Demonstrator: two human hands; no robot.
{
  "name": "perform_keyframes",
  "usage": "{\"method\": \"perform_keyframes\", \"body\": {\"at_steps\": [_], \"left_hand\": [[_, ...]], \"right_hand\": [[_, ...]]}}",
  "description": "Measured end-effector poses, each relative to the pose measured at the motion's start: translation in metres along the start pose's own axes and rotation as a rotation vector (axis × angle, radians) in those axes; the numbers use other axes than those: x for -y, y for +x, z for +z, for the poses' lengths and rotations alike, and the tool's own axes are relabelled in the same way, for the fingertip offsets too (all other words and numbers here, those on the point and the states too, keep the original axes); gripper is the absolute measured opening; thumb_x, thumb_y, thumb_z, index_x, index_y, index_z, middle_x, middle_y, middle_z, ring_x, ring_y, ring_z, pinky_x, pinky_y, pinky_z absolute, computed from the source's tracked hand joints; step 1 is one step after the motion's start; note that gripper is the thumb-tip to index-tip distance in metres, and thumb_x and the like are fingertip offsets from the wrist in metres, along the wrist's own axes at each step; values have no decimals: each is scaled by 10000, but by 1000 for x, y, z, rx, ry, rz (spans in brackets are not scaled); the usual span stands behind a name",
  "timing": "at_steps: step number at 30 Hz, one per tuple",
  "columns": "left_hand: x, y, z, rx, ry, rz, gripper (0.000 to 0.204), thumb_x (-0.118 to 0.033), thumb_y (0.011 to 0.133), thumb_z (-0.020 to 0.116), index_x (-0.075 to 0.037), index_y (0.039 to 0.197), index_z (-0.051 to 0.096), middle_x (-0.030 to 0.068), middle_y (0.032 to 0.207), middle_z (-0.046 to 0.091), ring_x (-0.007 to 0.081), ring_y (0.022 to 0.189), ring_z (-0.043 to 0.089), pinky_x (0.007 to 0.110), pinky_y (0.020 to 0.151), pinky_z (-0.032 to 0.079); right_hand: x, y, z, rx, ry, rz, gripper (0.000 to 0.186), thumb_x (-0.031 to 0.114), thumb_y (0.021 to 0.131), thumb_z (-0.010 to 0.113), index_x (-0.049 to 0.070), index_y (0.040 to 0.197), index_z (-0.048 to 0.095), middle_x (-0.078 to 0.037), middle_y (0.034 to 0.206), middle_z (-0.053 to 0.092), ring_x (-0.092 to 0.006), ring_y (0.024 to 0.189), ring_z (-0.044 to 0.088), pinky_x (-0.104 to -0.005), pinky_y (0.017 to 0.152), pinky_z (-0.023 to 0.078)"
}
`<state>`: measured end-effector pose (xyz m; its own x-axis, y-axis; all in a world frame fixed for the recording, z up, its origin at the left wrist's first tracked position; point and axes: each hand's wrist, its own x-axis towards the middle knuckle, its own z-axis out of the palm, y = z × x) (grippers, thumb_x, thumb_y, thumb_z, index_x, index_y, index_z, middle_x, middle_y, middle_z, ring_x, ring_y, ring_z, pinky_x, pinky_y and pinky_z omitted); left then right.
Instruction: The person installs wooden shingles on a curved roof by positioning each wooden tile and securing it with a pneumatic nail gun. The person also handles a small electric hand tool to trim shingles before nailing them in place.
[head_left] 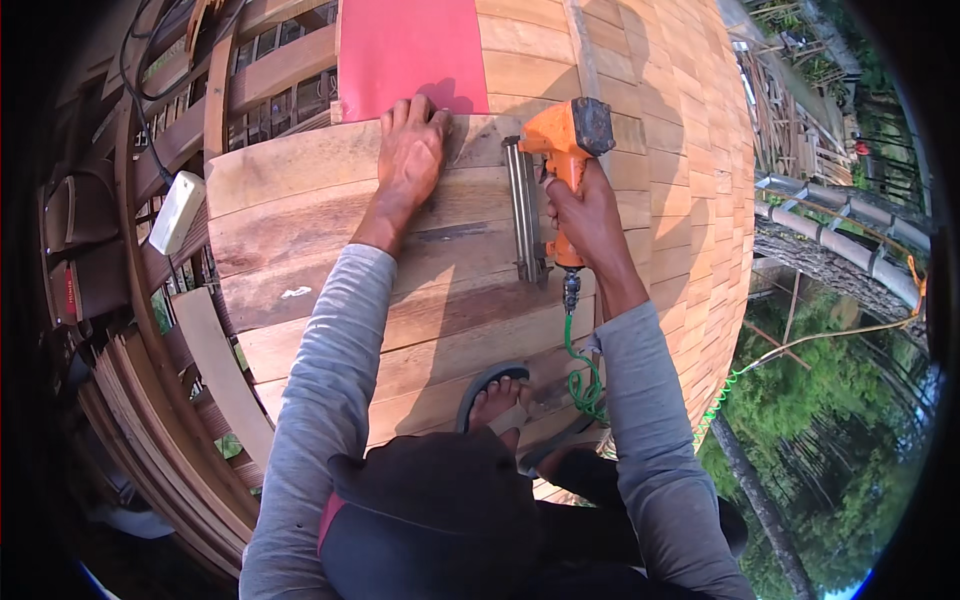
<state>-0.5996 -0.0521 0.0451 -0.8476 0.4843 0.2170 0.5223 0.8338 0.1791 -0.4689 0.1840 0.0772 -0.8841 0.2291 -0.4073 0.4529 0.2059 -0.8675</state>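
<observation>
Progress: wooden planks (pixel 330 260) already lie side by side over most of the curved roof surface, from the near edge by the person's foot up to the hands; judging by this, the planking is well along.
Remaining: beyond the hands a red sheet (pixel 412 50) of underlay lies uncovered at the top, so that strip appears not yet planked. Whether the plank under the hands is fully fastened cannot be told.
Left hand (pixel 410 150): laid flat, palm down, on the uppermost plank just below the red sheet; fingers stretched forward and close together, thumb out to the side, pressing the wood.
Right hand (pixel 585 215): fingers wrapped tightly around the handle of an orange nail gun (pixel 560 150).
Nail gun position: to the right of the left hand, its nose on the same upper plank, its long metal magazine (pixel 525 210) running back toward the person across the boards.
Nail gun look: bright orange body, dark grey cap at the far end, dull silver magazine, somewhat worn.
Hose: green coiled air hose (pixel 580 370) hangs from the handle base and trails off to the right.
Foot: sandalled foot (pixel 497 400) rests on the lower planks.
Surroundings: shingled roof (pixel 690 150) to the right, trees far below.
</observation>
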Motion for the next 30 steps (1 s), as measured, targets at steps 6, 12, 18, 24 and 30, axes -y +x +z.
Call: {"method": "perform_keyframes", "body": {"at_steps": [6, 12, 18, 24, 30], "left_hand": [[6, -11, -5, 3, 36, 15, 261, -158, 941, 602, -102, 1141, 761, 104, 1172, 605, 303, 1154, 553, 443, 1012, 436], [18, -41, -21, 81, 114, 0, 473, -250, 1016, 551, -21, 1422, 634, 161, 1473, 574, 336, 1470, 444, 483, 1264, 303], [71, -134, -106, -174, 198, -505, 790, -375, 1007, 639, 54, 1613, 369, 234, 1714, 318, 403, 1614, 245, 544, 1331, 147], [97, -236, -223, -404, 360, -798, 469, -155, 905, 768, -36, 1339, 636, 153, 1417, 597, 373, 1340, 533, 520, 1125, 409], [67, -346, -258, -304, 374, -1027, 511, -190, 903, 775, -26, 1365, 631, 181, 1366, 589, 398, 1256, 555, 534, 1059, 421]], "right_hand": [[27, 23, 22, -22, -28, -139, 319, 110, 987, 649, 4, 1275, 564, -102, 886, 692, -172, 646, 629, -363, 595, 512], [32, 30, 31, -9, -193, -333, 364, 88, 993, 631, 13, 1335, 531, -84, 905, 684, -154, 644, 614, -343, 584, 504], [134, 2, 86, 135, -334, -558, 329, 83, 996, 625, -3, 1308, 568, -63, 874, 665, -141, 668, 642, -332, 640, 546], [204, -7, 183, 379, -140, -574, 416, 151, 934, 665, -41, 1286, 553, -313, 1015, 710, -493, 973, 711, -533, 836, 555], [223, -5, 241, 396, -321, -655, 375, 150, 964, 671, -74, 1236, 545, -241, 968, 719, -277, 707, 749, -425, 670, 587]]}}
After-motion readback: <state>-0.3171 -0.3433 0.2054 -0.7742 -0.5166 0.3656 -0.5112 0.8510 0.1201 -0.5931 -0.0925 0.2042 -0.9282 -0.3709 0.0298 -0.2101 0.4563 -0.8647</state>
